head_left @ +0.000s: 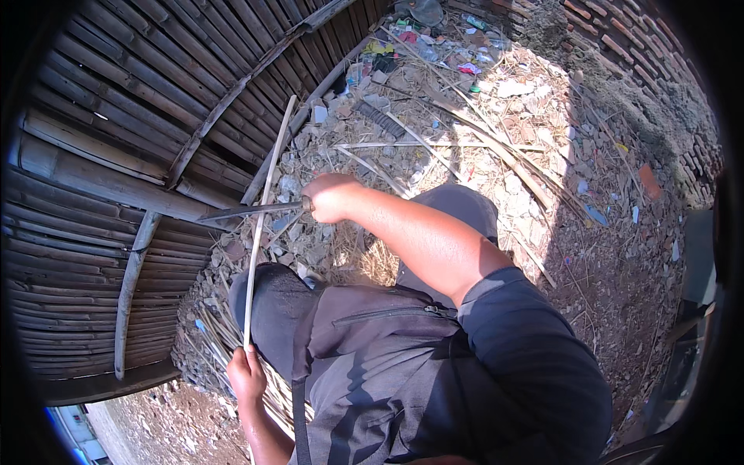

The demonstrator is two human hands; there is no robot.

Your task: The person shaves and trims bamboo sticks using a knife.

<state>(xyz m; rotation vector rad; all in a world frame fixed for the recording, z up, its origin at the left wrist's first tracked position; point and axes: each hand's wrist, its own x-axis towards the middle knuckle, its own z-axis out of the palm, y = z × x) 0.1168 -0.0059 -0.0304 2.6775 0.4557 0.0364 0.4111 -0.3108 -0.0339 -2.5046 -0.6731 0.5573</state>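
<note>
My right hand [331, 198] is closed round the handle of a long knife [256, 209], whose dark blade points left. That blade crosses a long, thin bamboo strip [267, 182] and appears to touch it. Lower left, my left hand [246, 374] grips the strip near its lower end, thumb pressed along it. The strip slants up and slightly right from there, its far end free near the bamboo wall. Beside my left forearm, partly hidden by my body, lies a bundle of similar pale strips [277, 403].
A bamboo slat wall [85, 232] rises close on the left. Loose bamboo sticks [496, 147] lie across rubble ahead, with scattered litter [403, 39] farther off. A brick wall [620, 39] bounds the far right. My bent knees [267, 310] are close under both hands.
</note>
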